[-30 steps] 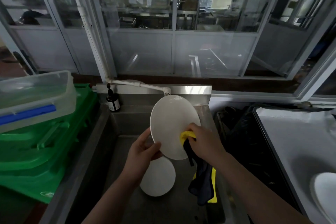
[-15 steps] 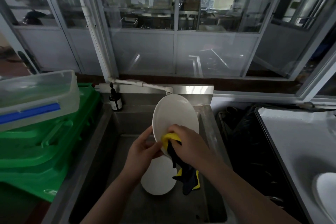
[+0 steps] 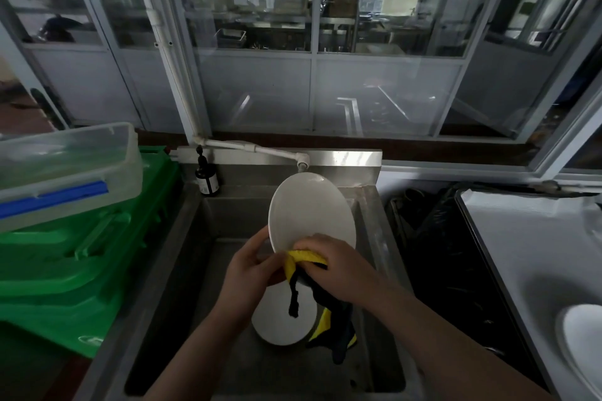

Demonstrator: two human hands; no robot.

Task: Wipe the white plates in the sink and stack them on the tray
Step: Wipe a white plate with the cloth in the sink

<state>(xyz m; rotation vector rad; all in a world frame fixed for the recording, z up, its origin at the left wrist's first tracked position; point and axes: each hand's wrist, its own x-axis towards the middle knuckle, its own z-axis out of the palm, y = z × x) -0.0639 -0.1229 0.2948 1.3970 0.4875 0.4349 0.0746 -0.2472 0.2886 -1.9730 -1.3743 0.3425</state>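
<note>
Right hand: my right hand [image 3: 335,265] is curling its fingers over a bunched yellow-and-black cloth [image 3: 306,259] and pressing it against the lower face of the held plate; the dark tail of the cloth is hanging down over the basin.
Left hand: my left hand [image 3: 252,270] is pinching the lower left rim of that plate, thumb lying on the near face and the fingers going behind it, where I cannot see them.
Held plate: I am holding the white plate [image 3: 309,212] tilted nearly upright above the sink, its top edge sitting just under the spout.
Second plate: another white plate [image 3: 277,325] is lying flat on the sink floor towards the near side, partly hidden by my left wrist and the hanging cloth.
Sink: the steel sink [image 3: 202,257] is sitting between the green crate and the tray.
Tap: a white pipe tap [image 3: 260,150] is running along the back edge of the sink.
Bottle: a small dark bottle [image 3: 207,179] is standing at the sink's back left corner.
Tray: the pale tray [image 3: 537,254] is lying to the right of the sink, and a white plate stack [image 3: 586,335] is resting at its near right edge, cut off by the frame.
Left side: a green crate [image 3: 81,270] is carrying a clear lidded container [image 3: 65,169] with a blue clip.
</note>
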